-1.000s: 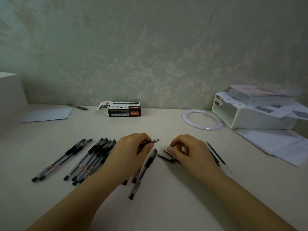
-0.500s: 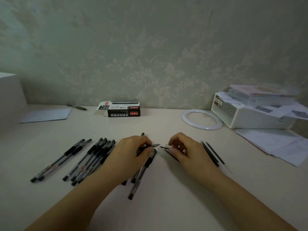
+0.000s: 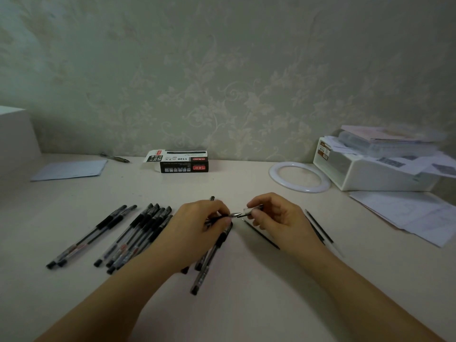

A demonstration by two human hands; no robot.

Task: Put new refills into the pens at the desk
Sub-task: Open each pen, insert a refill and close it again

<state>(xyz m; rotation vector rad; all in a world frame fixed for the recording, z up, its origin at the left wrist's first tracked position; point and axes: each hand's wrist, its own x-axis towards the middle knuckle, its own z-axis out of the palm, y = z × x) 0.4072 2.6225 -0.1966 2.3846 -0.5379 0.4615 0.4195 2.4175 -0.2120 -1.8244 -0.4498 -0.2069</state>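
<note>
My left hand (image 3: 197,223) grips a black pen (image 3: 234,215) whose metal tip points right. My right hand (image 3: 276,218) pinches a small pen cap (image 3: 248,211) right at that tip. A thin black refill (image 3: 261,234) lies on the desk just below my right hand. More refills (image 3: 320,228) lie to the right of that hand. Several black gel pens (image 3: 138,235) lie in a row on the left, two more (image 3: 91,236) further left. Another pen (image 3: 212,257) lies under my left wrist.
A black refill box (image 3: 183,162) stands open at the back against the wall. A white ring (image 3: 299,176), a white storage box (image 3: 370,169) piled with papers, and loose sheets (image 3: 419,215) fill the right. A paper sheet (image 3: 70,169) and a lone pen (image 3: 114,157) lie back left.
My right hand lifted off the desk from the refill and came up to the pen tip with a cap pinched in its fingers. My left hand stayed put with the pen.
</note>
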